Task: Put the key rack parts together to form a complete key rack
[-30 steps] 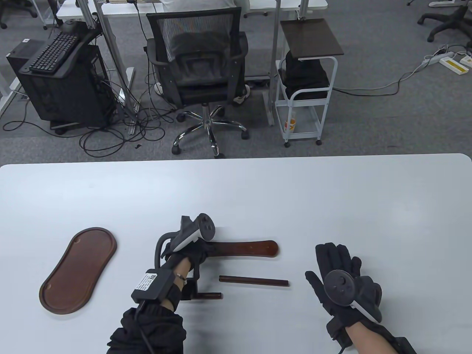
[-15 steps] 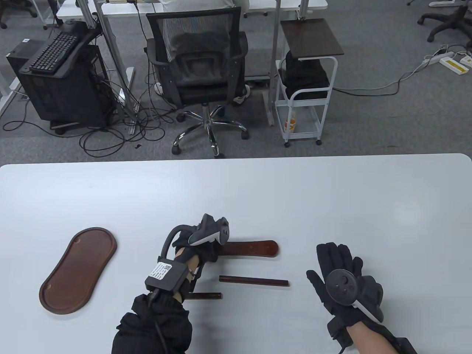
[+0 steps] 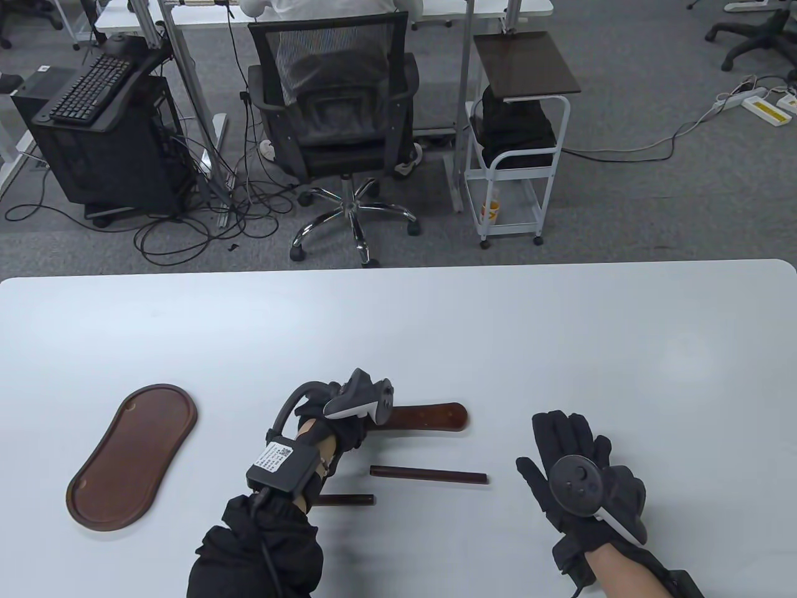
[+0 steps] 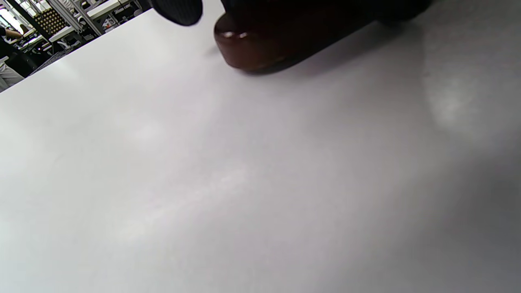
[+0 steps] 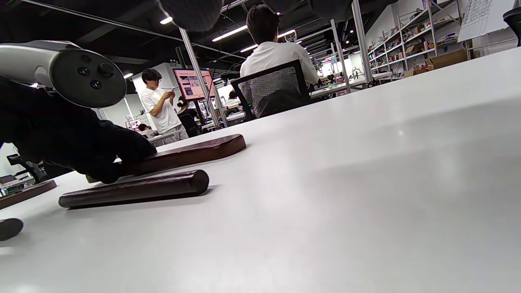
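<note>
With our left hand (image 3: 339,423) gripping the bar's (image 3: 436,417) left end and our right hand (image 3: 576,467) resting flat and empty on the table (image 3: 436,324), we lift the bar level, clear of the rod (image 3: 428,476).

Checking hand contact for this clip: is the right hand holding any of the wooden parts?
No, the right hand rests spread flat on the table, apart from the long rod.

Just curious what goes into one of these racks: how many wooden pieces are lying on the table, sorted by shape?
Oval tray-like base: 1
Flat bar with rounded end, the left hand on it: 1
Round rods: 2, the long rod and the short rod
Total: 4 wooden pieces
</note>
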A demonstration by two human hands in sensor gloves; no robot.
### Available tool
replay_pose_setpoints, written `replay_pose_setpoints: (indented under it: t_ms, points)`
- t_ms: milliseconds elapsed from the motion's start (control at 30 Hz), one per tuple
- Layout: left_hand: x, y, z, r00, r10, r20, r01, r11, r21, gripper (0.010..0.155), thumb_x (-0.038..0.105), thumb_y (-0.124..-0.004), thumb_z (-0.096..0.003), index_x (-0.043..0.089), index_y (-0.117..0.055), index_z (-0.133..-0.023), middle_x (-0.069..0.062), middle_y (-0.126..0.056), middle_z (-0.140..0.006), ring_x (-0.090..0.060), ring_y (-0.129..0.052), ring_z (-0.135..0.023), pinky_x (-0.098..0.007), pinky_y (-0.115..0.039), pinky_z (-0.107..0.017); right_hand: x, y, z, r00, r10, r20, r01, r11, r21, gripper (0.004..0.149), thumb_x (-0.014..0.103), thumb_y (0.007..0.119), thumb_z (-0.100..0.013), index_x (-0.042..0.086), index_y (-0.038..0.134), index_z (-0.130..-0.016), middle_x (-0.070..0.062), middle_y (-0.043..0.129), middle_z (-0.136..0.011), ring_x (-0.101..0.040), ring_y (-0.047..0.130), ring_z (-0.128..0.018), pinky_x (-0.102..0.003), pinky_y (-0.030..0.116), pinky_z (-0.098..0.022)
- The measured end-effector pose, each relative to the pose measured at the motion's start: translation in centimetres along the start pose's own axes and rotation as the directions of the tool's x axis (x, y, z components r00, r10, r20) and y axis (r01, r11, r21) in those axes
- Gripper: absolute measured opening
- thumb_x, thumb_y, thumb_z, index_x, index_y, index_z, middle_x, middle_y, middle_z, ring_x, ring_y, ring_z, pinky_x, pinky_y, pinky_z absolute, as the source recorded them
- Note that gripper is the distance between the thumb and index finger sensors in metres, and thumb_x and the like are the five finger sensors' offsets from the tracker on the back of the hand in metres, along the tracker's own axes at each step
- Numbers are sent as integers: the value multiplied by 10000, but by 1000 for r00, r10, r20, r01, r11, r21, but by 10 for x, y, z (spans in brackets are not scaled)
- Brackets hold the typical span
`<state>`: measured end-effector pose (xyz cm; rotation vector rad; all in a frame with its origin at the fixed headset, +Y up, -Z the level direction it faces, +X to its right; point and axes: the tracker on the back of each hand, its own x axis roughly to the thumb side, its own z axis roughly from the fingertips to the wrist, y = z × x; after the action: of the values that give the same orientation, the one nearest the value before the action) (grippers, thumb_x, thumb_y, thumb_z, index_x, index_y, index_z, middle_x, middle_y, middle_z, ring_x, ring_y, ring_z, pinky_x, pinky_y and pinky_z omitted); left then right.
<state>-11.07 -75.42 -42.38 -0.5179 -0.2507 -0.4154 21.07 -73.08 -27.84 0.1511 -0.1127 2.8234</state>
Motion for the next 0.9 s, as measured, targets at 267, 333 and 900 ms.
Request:
replay_pose_setpoints:
  t_ms: [267,333,900]
  points:
    - [3,13,18,997,-75,18,72,987,144,727,427,-628,-523,232,-255,-1116,-73,-395,-1196,-310,-511,-1138,-564,-597,-854,1,-1,0,1000,0,6,0,1000,-2,698,473,601,-589,105,389,-1143,-223,392,-1204,-496,309,-1052,-728,286,-680]
    - [6,22,28,997,-66,41,56,979,198,731,422,-626,-525,223,-250,-1119,-83,-389,-1197,-322,-503,-1136,-576,-591,-848,2,-1,1,1000,5,14,-5,1000,-8,698,473,601,-589,106,387,-1142,-225,387,-1204,-497,310,-1052,-729,290,-679]
    - [74,64,107,952,-255,172,140,858,494,729,409,-622,-530,184,-273,-1130,-123,-408,-1198,-359,-539,-1113,-609,-622,-812,15,-13,10,991,42,128,-28,993,-111,773,497,621,-579,122,240,-1138,-209,210,-1204,-494,219,-1048,-746,320,-673]
